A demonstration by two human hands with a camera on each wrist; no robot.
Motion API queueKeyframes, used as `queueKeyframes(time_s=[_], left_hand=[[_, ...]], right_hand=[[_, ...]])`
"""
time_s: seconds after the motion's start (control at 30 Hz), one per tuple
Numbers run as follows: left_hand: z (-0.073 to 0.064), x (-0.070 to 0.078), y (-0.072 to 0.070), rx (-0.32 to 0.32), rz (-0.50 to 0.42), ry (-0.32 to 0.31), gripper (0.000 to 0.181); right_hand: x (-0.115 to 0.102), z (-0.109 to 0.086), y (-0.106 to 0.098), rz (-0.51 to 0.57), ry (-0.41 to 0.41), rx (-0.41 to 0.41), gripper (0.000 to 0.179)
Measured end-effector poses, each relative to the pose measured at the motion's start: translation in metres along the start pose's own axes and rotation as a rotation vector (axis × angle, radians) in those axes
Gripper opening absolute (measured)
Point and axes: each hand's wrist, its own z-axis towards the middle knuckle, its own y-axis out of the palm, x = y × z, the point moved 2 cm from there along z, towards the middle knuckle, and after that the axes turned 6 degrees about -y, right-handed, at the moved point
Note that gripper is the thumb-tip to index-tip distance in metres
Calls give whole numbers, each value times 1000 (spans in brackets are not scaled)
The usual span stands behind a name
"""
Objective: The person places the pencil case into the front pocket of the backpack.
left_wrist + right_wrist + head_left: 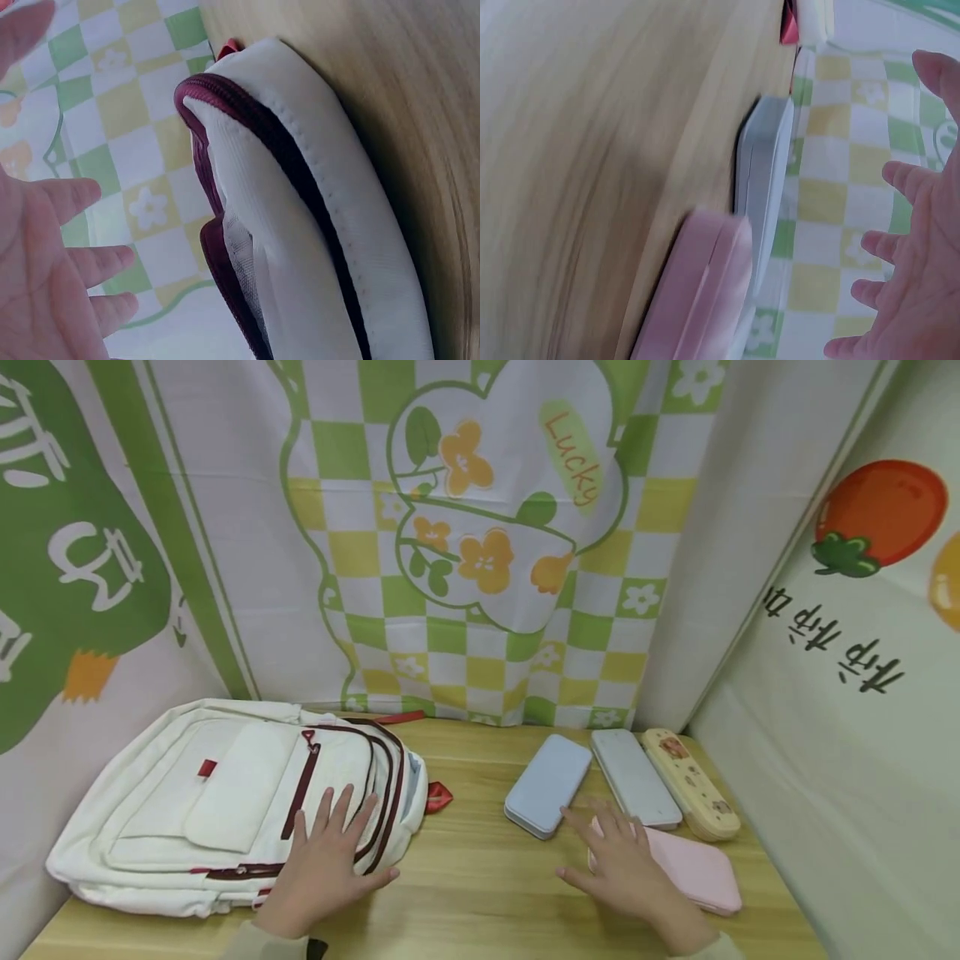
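My left hand (324, 868) is spread with straight fingers above the near right part of a white backpack (165, 793). In the left wrist view that hand stands apart from the backpack (277, 195), whose dark red zip edge shows a gap. My right hand (626, 868), fingers also spread, hovers over the left end of a pink case (697, 864) and holds nothing. The right wrist view shows it apart from the pink case (694, 292) and a blue-grey case (765, 157). Just beyond its fingertips lies a light blue case (549, 785).
A pale grey case (636, 777) and a cream case with printed figures (690, 785) lie at the back right. The wooden table (472, 893) meets a checked cloth (487, 668) behind and printed cloth walls at both sides. A red strap end (438, 797) sticks out beside the backpack.
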Motion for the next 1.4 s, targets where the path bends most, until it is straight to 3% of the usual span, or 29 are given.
queueKeyframes(time_s=[0.33,0.47,0.67,0.97,1.2,1.4], left_hand=[[5,-6,2,32,-230,35,82],[8,-6,-2,38,-282,-6,76],[14,-6,-6,-30,-352,-101,74],[17,-8,-4,-37,-386,-210,69],[24,-10,1,-41,-423,-242,65],[29,-14,4,-64,-431,-272,58]], right_hand=[[34,-18,-10,73,142,21,69],[46,-27,-12,83,175,26,69],[68,-38,-18,85,212,47,70],[104,-56,-21,87,309,38,76],[127,-74,-25,72,453,-7,77],[139,-85,-28,68,485,-36,82]])
